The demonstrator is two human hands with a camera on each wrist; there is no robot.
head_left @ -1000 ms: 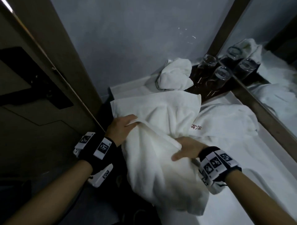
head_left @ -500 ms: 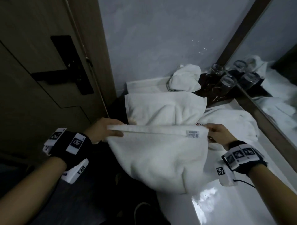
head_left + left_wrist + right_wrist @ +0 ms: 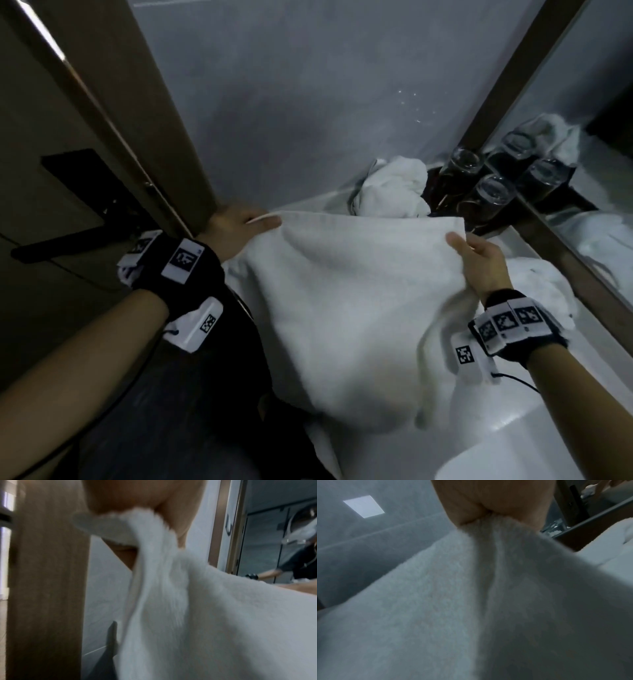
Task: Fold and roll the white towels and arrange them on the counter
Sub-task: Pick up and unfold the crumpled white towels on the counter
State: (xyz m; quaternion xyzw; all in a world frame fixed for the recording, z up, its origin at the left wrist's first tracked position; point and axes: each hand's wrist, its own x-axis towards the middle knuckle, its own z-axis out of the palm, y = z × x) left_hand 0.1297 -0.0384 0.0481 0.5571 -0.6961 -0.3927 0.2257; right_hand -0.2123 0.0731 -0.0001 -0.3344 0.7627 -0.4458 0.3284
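- I see the white counter (image 3: 534, 442) running along the right side of the frame, under the mirror.
- At upper centre, against the grey wall, a bunched white towel (image 3: 394, 192) sits on it.
- Just right of that, two glasses (image 3: 479, 192) stand on a dark tray (image 3: 436, 192).
- At mid right, a crumpled white towel (image 3: 548, 291) lies on it.

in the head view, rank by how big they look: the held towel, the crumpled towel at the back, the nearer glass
1. held towel, though it is nearest the camera
2. crumpled towel
3. nearer glass
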